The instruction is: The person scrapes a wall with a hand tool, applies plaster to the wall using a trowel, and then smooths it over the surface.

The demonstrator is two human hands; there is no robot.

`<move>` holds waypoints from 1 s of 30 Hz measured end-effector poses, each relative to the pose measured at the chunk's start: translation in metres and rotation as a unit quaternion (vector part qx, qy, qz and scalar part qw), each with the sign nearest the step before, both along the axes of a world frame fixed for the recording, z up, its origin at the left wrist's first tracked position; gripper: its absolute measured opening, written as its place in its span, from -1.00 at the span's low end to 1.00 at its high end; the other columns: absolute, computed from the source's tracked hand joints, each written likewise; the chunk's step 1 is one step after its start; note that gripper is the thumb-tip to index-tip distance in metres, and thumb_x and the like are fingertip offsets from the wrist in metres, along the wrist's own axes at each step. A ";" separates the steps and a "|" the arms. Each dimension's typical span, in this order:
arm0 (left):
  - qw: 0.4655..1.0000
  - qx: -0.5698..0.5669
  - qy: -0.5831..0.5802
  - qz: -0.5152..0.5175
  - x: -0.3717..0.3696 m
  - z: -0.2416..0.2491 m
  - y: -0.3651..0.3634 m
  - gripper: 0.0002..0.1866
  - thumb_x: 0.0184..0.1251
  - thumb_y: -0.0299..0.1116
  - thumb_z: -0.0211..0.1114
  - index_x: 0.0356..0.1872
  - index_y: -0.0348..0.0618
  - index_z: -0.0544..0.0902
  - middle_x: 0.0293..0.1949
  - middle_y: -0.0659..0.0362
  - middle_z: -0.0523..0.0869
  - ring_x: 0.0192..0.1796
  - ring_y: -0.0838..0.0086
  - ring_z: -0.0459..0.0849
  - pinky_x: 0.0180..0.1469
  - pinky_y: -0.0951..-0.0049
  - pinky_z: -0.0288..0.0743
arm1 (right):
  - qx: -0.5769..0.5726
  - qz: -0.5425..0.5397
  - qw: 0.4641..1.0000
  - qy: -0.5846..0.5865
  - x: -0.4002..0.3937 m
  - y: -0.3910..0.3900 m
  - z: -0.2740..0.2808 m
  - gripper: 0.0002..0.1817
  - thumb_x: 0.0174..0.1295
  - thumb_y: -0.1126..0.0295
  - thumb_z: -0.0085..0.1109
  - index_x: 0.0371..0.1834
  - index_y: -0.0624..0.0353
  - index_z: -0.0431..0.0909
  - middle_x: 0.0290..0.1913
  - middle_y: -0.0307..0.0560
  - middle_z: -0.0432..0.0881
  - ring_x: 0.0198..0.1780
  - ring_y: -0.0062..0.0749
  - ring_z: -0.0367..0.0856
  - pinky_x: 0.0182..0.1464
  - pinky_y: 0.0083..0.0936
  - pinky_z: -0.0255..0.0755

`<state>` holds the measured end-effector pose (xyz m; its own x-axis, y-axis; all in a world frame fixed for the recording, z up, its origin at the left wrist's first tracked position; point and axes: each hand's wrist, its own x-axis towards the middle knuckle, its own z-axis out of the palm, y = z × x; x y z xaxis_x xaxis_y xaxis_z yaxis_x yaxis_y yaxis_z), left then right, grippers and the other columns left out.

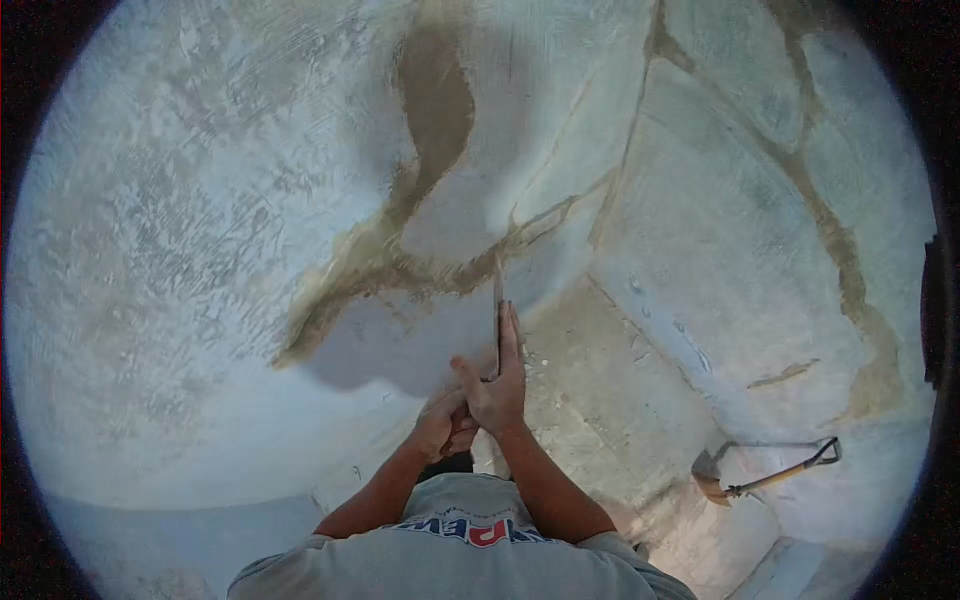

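Note:
A flat tool [499, 300], seen edge-on as a thin dark strip, stands against the pale wall at the lower edge of a brown patch [430, 275]. My right hand [497, 385] lies along the tool with its fingers stretched forward over it and the thumb out to the left. Just below and to the left, my left hand [443, 420] has its fingers curled at the tool's near end, close under my right palm. What exactly its fingers wrap round is mostly hidden.
A shovel [765, 482] with a wooden shaft leans at the lower right. More brown streaks [835, 245] run down the right wall [720, 200]. Dusty floor [590, 400] shows right of my hands, and a wall edge runs along it.

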<state>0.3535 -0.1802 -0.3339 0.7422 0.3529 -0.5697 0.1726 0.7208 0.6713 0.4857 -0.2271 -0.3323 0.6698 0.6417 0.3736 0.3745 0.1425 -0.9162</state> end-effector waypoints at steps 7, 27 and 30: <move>0.968 -0.158 -0.183 -0.062 -0.028 0.012 0.078 -0.57 0.54 0.14 -0.04 0.10 0.07 0.49 -0.57 0.26 0.43 -0.71 0.58 0.28 -0.76 0.55 0.17 | 0.081 -0.043 0.995 -0.024 -0.017 0.080 0.032 -0.38 0.36 0.39 0.14 0.43 0.45 0.22 0.42 0.38 0.31 0.48 0.07 0.25 0.46 -0.27 0.13; 0.960 -0.228 -0.138 -0.082 -0.043 0.024 0.212 -0.54 0.54 0.16 -0.10 -0.34 0.03 0.47 -0.74 0.31 0.32 -0.84 0.57 0.17 -0.86 0.53 0.04 | 0.069 -0.184 0.973 -0.124 -0.034 0.211 0.072 -0.44 0.28 0.66 -0.04 0.40 0.40 0.28 0.28 0.38 0.46 0.31 0.10 0.49 0.31 -0.39 0.36; 0.988 -0.142 -0.056 0.013 -0.036 0.019 0.188 -0.53 0.54 0.15 -0.09 -0.48 0.09 0.46 -0.75 0.31 0.31 -0.83 0.56 0.18 -0.83 0.53 0.06 | 0.050 -0.103 0.993 -0.041 -0.032 0.196 0.062 -0.44 0.27 0.63 0.00 0.39 0.44 0.28 0.33 0.45 0.38 0.40 0.21 0.35 0.43 -0.26 0.21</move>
<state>0.3179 0.0081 -0.3152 0.7994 0.2097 -0.5630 0.0877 0.8863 0.4547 0.4536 -0.0312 -0.2705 0.7477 0.4507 0.4876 0.4787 0.1431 -0.8663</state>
